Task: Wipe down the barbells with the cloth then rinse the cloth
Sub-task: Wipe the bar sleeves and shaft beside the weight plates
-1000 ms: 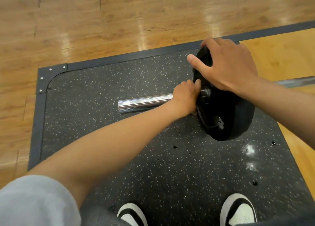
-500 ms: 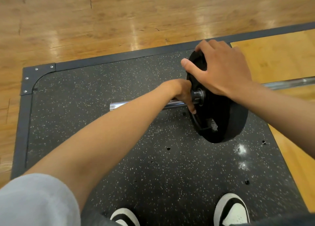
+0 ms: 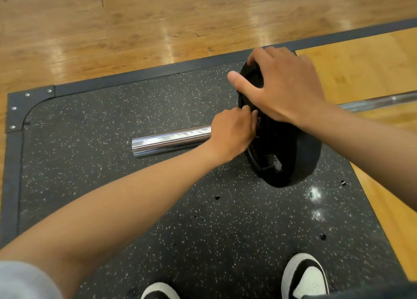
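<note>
Nearest the camera, two black and white shoes (image 3: 303,276) are planted on a black speckled rubber mat (image 3: 112,186), and a grey sleeve (image 3: 24,280) is seen at the lower left corner. From that sleeve the bare left forearm is stretched up and to the right across the mat.

The left hand (image 3: 232,134) is closed round the barbell (image 3: 169,141) at the spot where the chrome end of the bar meets the black weight plate (image 3: 291,156). Its fingers are curled tight against the plate's hub, and whether a cloth is held inside the fist cannot be told. The chrome end is left bare to the left of the fist and lies just above the mat.

The plate is stood on its edge on the mat, tilted slightly, with a small metal part showing near its lower face. The right hand (image 3: 279,86) is laid over the top rim of the plate, fingers spread and bent over the far edge, the thumb stretched out towards the left along the near face. The plate is thus gripped from above.

Beyond the plate, the thin shaft of the bar is seen running off to the right over a lighter wooden panel (image 3: 361,73). The mat is bordered by a dark frame (image 3: 29,104) fixed with screws at its corner. Farthest away, a glossy wooden floor (image 3: 135,23) is spread out.
</note>
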Demonstrator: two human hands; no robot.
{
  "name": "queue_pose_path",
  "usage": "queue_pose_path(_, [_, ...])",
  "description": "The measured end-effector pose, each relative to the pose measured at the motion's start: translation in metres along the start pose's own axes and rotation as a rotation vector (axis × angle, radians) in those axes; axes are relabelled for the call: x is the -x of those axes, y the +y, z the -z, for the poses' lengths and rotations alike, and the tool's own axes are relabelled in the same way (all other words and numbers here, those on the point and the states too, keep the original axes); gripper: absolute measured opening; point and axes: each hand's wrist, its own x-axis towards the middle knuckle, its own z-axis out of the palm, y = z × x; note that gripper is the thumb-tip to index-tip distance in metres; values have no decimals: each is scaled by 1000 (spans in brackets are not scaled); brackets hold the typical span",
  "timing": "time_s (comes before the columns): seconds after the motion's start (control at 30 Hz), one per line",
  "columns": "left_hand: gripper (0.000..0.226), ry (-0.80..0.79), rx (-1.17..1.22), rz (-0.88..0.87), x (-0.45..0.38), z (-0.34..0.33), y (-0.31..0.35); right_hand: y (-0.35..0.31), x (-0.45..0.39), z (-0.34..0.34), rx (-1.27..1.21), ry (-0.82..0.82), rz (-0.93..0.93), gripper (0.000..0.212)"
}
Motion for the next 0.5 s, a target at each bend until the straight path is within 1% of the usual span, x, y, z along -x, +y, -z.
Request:
queue_pose_path(0.03, [34, 15, -29, 5, -2, -6, 0, 0, -1, 0, -5, 0, 0, 72])
queue_pose_path(0.07, [33, -11, -43, 44, -10, -9, -2, 0, -2, -1, -11, 1, 0, 72])
queue_pose_path(0.13, [37, -118, 22, 235, -33, -13, -10, 1, -3, -1, -15, -6, 1, 73])
queue_pose_path(0.17, [43, -180, 59, 333, -44, -12, -16, 0, -4, -1, -11, -10, 6, 73])
queue_pose_path(0.2, [48, -228, 88, 386, -52, -13, -19, 0, -5, -1, -6, -12, 10, 74])
queue_pose_path(0.27, [45, -262, 49, 353, -53, -14, -13, 0, -4, -2, -6, -5, 8, 72])
queue_pose_path(0.3, [39, -248, 18, 311, -48, -12, -5, 1, -4, -2, -5, 2, 7, 70])
queue_pose_path(0.37, [32, -166, -14, 224, -32, -8, 8, 2, -3, -2, -1, 2, 11, 69])
queue_pose_path(0.43, [33, -70, -76, 140, -13, -6, 1, 2, -1, -2, -3, -4, 15, 70])
queue_pose_path(0.47, [38, -31, -107, 128, -6, -5, -11, 2, -1, -2, -3, -1, 17, 71])
queue_pose_path(0.5, [44, -4, -115, 153, 0, -1, -27, 2, 0, -2, -3, 2, 20, 72])
